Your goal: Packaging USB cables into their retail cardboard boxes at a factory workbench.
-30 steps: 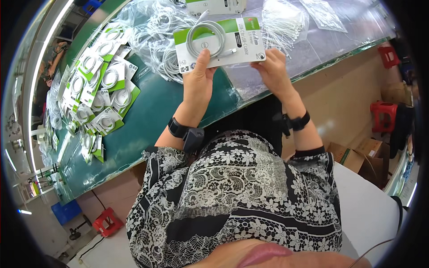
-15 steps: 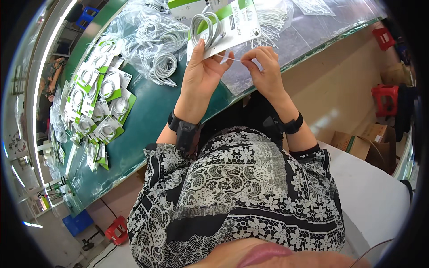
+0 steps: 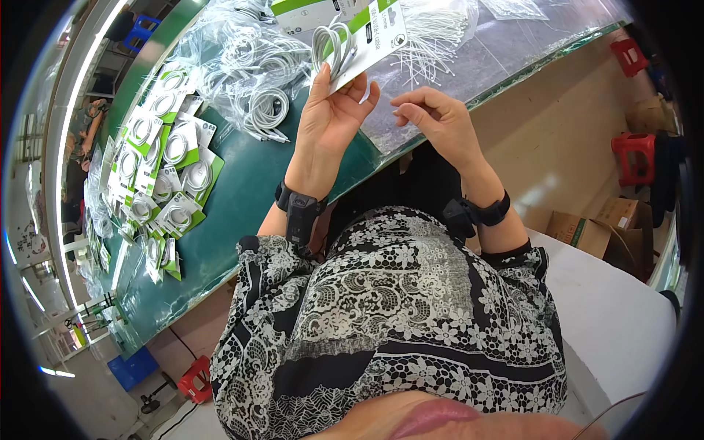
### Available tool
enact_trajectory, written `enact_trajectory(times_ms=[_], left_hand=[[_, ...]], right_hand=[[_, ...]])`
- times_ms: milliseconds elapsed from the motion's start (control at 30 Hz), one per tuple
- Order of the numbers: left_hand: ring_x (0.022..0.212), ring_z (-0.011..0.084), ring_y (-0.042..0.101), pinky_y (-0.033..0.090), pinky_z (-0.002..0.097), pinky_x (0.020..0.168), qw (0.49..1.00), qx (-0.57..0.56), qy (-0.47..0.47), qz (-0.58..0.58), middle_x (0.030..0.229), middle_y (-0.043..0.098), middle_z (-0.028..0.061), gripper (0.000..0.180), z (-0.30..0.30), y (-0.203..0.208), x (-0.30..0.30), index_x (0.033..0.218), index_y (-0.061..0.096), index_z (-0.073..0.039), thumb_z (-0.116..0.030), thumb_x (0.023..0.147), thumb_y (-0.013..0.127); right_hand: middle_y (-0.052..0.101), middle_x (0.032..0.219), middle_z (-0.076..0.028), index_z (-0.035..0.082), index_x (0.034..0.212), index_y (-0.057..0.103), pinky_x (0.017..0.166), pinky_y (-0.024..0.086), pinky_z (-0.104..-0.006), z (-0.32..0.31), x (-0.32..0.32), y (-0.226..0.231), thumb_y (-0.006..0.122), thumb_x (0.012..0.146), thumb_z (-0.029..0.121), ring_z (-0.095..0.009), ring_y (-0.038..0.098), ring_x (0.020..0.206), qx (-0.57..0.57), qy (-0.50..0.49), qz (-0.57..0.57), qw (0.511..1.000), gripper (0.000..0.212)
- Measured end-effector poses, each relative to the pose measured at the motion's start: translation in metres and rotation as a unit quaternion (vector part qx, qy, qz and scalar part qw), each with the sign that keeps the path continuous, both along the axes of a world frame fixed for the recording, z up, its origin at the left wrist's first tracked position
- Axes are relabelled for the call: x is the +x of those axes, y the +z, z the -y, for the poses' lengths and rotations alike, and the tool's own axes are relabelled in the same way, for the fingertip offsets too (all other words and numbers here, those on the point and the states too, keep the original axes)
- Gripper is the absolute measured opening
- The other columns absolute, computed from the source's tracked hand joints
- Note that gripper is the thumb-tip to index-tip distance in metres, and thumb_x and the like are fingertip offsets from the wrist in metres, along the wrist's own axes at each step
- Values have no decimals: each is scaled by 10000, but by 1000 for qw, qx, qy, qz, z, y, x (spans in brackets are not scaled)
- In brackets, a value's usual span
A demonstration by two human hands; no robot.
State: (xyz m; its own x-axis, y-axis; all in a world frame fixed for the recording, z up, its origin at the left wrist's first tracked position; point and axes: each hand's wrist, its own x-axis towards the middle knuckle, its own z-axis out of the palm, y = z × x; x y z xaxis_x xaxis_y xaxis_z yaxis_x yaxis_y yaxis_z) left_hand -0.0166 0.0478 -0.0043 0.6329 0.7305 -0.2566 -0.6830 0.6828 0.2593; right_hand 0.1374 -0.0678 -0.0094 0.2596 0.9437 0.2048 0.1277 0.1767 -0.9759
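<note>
My left hand (image 3: 328, 125) grips a white and green cardboard package card (image 3: 375, 45) at its lower edge, thumb in front and fingers behind. A coiled pale grey cable (image 3: 323, 45) lies against the card's front. A short white strip shows by the left fingertips. My right hand (image 3: 440, 125) hovers to the right of the card, apart from it. Its fingers are loosely bent, with no object visible in them. Beyond that hand, thin white cable ties (image 3: 433, 40) lie in a loose pile on the table.
On the green table (image 3: 242, 194), many carded cables (image 3: 176, 147) are heaped at the left. Clear plastic bags of coiled cables (image 3: 246, 66) lie at the back. A red stool (image 3: 634, 158) and cardboard boxes (image 3: 579, 233) stand on the floor at right.
My right hand has let go of the thin white strip and drawn back a little to the right. The card has tilted and shifted slightly left in my left hand.
</note>
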Motion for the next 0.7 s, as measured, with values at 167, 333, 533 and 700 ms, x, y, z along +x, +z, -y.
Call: enact_trajectory(times_ms=[167,333,533,700], left_hand=[[909,172,583,423,411,843,993,-11,-59,98,886,651,32,175,-2,-8,0,962,647,-68,-234,911,628],[925,117,569,386,336,820,968,-63,-81,227,881,649,-19,124,10,-1,6,904,664,-85,-205,874,661],[930,99,575,389,322,860,896,-120,-121,410,877,615,-15,82,15,9,10,928,635,-59,-86,855,661],[912,105,587,415,319,887,892,-121,-118,420,857,608,1,96,20,11,16,927,614,-50,-58,846,665]], right_hand=[[631,825,-38,37,1023,686,707,486,-242,0,-4,16,626,886,46,-121,629,776,37,41,-65,996,150],[607,802,-31,94,949,680,725,471,-312,-9,-4,47,640,814,48,-203,617,764,222,-71,266,935,148],[583,783,-14,98,863,660,774,437,-345,-11,-22,70,693,730,66,-236,579,778,240,-110,327,907,141],[562,760,3,113,844,658,779,425,-342,-11,-26,71,700,690,77,-210,559,754,256,-167,407,861,163]])
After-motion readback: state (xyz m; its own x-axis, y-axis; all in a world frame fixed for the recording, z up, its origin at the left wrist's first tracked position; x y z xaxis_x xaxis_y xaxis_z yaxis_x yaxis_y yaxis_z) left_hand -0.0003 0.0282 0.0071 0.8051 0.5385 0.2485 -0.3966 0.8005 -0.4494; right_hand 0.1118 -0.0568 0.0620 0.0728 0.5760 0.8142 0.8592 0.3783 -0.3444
